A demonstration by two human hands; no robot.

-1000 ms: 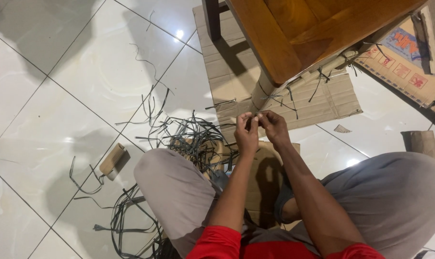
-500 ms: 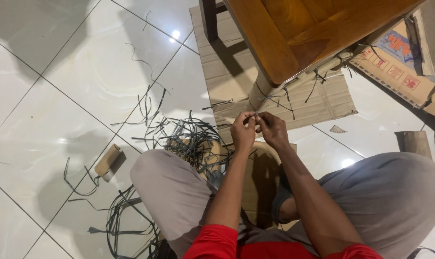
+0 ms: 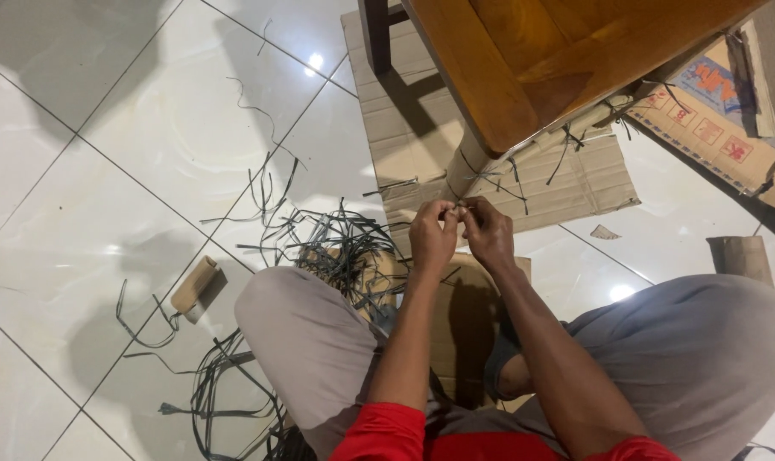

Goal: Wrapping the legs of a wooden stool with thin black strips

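Both hands' fingers (image 3: 452,215) pinch shut on a thin dark strap (image 3: 477,189).

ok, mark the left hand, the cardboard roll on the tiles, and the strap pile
left hand (image 3: 432,239), head view, back of the hand
cardboard roll (image 3: 195,285), head view, middle of its side
strap pile (image 3: 349,248), head view, dense tangle beside the knee

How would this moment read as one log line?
left hand: pinching strap | right hand: pinching strap | wrapped leg: behind hands

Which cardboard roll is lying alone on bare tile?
The small roll left of the knee, among loose grey strips. The other roll stands at the right edge, far from the hands.
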